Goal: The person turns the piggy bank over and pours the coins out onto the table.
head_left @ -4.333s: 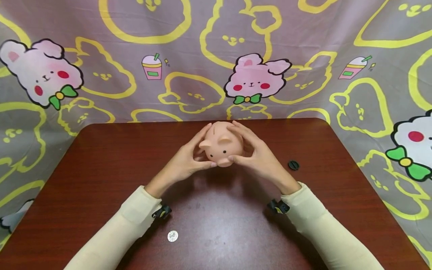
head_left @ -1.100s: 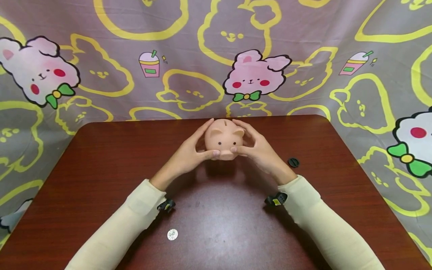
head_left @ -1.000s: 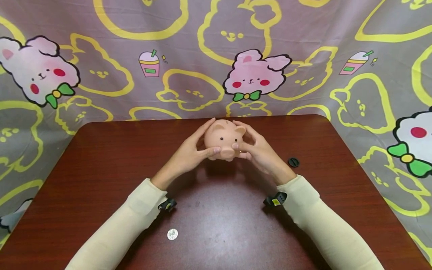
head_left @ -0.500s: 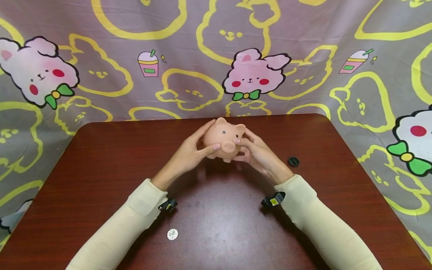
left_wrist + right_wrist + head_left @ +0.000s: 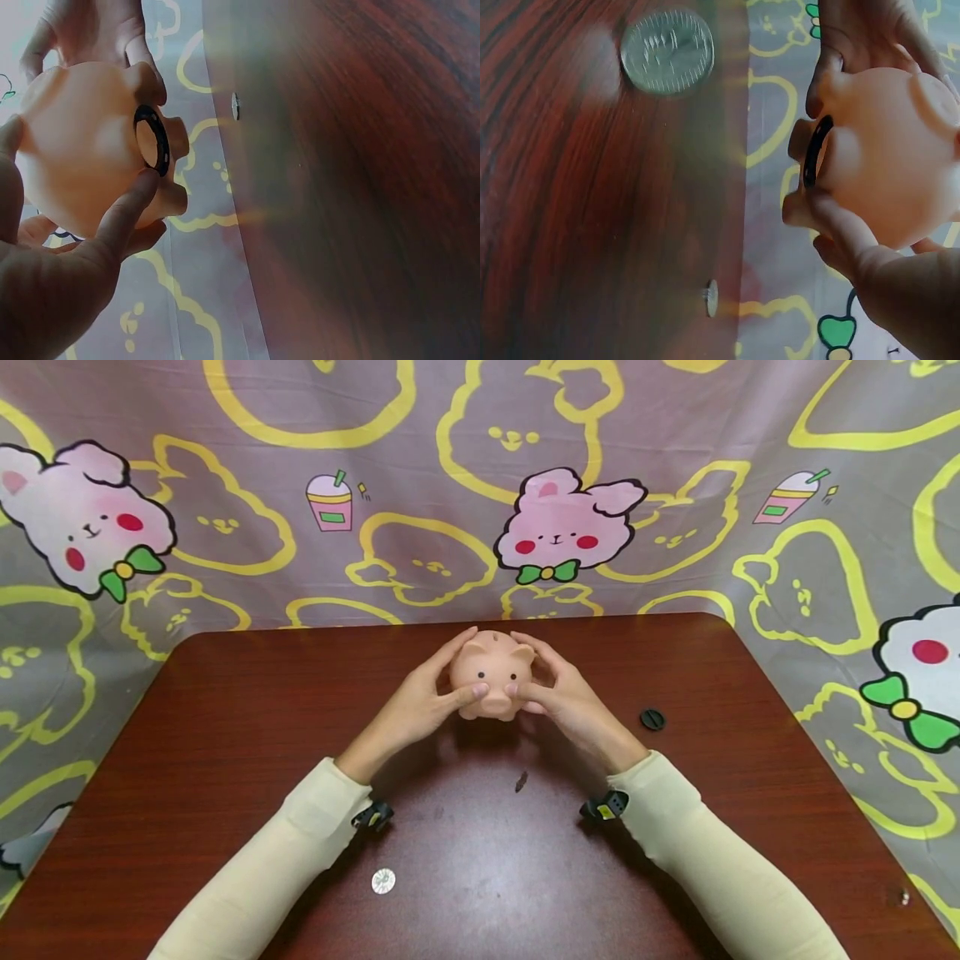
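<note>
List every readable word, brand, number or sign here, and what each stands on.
None readable.
Lower-left coin, head view: markings too small.
Near coin, right wrist view: marks too blurred.
Dark wrist devices: any marks too small.
Piggy bank and black slotted cap: no lettering visible.
Printed backdrop: cartoons, no words visible.

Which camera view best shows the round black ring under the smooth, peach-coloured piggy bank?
The left wrist view, where the black ring shows most of its oval. The right wrist view catches it more edge-on, as a narrow arc. It is out of sight in the head view, beneath the piggy bank.
</note>
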Demonstrator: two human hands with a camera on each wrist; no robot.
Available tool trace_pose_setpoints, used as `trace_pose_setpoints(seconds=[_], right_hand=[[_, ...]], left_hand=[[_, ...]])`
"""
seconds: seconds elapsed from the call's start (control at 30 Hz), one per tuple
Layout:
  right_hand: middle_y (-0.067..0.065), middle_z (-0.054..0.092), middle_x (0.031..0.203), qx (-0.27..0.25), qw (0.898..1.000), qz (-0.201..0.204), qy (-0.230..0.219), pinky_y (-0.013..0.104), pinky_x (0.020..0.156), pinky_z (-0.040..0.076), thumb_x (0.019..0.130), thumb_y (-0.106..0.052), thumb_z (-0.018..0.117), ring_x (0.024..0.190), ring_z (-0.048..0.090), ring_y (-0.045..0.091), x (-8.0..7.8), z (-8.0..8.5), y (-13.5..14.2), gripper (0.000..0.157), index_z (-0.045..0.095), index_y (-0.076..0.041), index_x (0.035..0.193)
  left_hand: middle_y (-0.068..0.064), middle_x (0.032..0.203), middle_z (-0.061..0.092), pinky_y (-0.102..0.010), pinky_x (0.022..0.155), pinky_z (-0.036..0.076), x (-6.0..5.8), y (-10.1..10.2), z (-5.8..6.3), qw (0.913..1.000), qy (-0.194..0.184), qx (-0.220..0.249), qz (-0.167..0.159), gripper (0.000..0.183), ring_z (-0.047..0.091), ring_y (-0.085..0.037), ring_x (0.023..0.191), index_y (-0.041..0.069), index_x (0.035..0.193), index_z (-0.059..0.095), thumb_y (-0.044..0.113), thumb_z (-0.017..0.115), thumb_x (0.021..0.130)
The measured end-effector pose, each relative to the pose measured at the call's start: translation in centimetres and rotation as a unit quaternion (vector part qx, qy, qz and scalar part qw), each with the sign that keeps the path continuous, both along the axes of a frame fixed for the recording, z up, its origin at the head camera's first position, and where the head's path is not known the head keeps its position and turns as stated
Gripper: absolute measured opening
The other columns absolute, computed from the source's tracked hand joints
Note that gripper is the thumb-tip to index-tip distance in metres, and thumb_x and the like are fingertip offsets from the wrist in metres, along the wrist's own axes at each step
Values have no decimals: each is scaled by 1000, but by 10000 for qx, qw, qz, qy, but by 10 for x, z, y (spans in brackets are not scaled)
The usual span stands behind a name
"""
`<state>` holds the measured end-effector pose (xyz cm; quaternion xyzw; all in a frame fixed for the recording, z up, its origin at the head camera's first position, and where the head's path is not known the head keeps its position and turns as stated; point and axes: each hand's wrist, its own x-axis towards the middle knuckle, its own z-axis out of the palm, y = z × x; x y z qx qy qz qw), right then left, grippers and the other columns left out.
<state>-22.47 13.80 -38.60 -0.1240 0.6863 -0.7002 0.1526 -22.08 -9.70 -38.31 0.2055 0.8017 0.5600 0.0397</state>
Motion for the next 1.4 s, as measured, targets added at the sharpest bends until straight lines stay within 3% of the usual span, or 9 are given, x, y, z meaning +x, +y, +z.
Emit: trace_pose_setpoints(seconds=[0.33, 0.57, 0.7, 0.87, 1.0, 1.13, 1.2, 1.27, 1.4], right_hand=[[-1, 37, 167, 991, 9822, -25, 1596, 39, 108, 50, 88, -6, 81, 147, 44, 23, 6, 3, -7, 87, 40, -26, 162], [11, 25, 173, 1823, 9418, -168, 2819, 49, 113, 45, 81, -4, 84, 157, 30, 30, 10, 3, -11, 90, 44, -17, 160], [18, 27, 171, 2165, 9104, -199, 3519, 48, 106, 50, 78, 1, 84, 155, 34, 37, 12, 3, -13, 88, 46, -9, 157], [18, 28, 171, 2618, 8802, -256, 3951, 46, 98, 51, 78, 0, 84, 152, 38, 37, 15, 6, -15, 86, 48, -11, 156], [13, 28, 171, 2975, 8642, -322, 4044, 38, 79, 54, 79, -2, 83, 152, 38, 33, 19, 8, -16, 85, 49, -14, 156], [7, 28, 172, 3177, 8530, -333, 4127, 29, 60, 46, 80, -4, 84, 158, 29, 31, 21, 9, -16, 86, 48, -18, 157], [6, 28, 172, 3134, 8544, -325, 4131, 28, 59, 47, 80, -4, 84, 159, 28, 30, 21, 9, -16, 86, 49, -18, 157], [9, 29, 171, 2922, 8650, -300, 4068, 29, 65, 50, 80, -2, 84, 156, 33, 32, 19, 9, -16, 84, 49, -15, 156], [11, 33, 170, 2223, 9141, -329, 3376, 40, 96, 54, 82, -4, 85, 151, 40, 30, 12, 7, -12, 83, 49, -13, 156]], left_hand=[[1, 170, 33, -44, 103, 56, -2, -4, -6, 9992, -80, 277, -280, 98, 55, -26, 133, 32, 167, 27, 8, 83, 90], [11, 170, 32, -41, 100, 58, 0, -7, -8, 9996, 80, 65, -267, 112, 59, -24, 128, 40, 166, 23, 13, 91, 82], [11, 170, 32, -46, 116, 45, -1, -8, -9, 9990, 335, -292, -88, 118, 46, -22, 144, 42, 166, 20, 18, 95, 78], [6, 172, 29, -50, 126, 31, -2, -7, -12, 9977, 408, -542, 53, 124, 36, -22, 153, 39, 168, 16, 20, 97, 75], [6, 173, 27, -50, 127, 29, -2, -6, -13, 9975, 393, -571, 98, 127, 33, -22, 155, 36, 169, 14, 20, 97, 74], [6, 174, 25, -51, 127, 29, -2, -6, -13, 9979, 346, -542, 117, 129, 32, -22, 156, 36, 169, 11, 20, 97, 74], [4, 174, 25, -52, 127, 29, -2, -6, -14, 9979, 331, -533, 126, 129, 31, -23, 156, 37, 169, 11, 20, 97, 75], [3, 174, 26, -52, 127, 30, -1, -6, -14, 9983, 308, -481, 125, 128, 33, -24, 155, 36, 169, 11, 20, 97, 76], [2, 173, 28, -48, 115, 46, -1, -5, -14, 9999, 109, -106, 7, 116, 51, -26, 140, 31, 169, 16, 16, 91, 82]])
